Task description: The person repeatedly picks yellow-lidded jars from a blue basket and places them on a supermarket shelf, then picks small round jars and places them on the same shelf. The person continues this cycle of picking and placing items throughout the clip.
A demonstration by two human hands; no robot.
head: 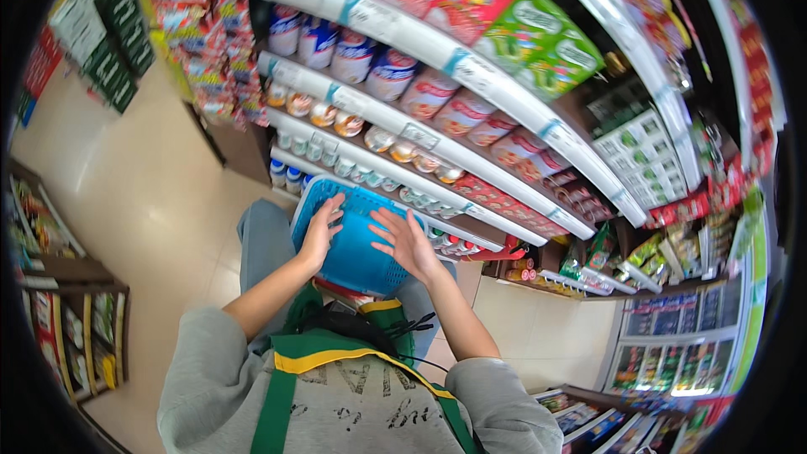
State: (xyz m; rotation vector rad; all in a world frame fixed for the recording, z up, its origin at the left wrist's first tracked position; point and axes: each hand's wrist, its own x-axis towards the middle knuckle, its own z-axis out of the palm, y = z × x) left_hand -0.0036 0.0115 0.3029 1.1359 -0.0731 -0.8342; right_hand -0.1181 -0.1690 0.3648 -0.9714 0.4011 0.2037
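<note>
A blue plastic basket (359, 252) stands between my knees, against the lowest shelves; no goods show inside it. My left hand (325, 230) is over the basket's left part, fingers apart and holding nothing. Over its right part is my right hand (403, 239), also spread and empty. Whether either hand touches the basket, I cannot tell. Just beyond it are small white-capped jars (343, 167), and at its left corner stand blue-capped bottles (277, 170). Cups with round lids (323, 115) line the shelf above. Higher up are blue-and-white canisters (352, 58) and pink canisters (429, 93).
Red and green boxes (539, 38) fill an upper shelf. Hanging red snack packets (217, 44) border the aisle on the left. Low display racks (79, 328) stand at far left. Glass-door coolers (678, 340) are at far right. A green apron with yellow trim (328, 353) covers my front.
</note>
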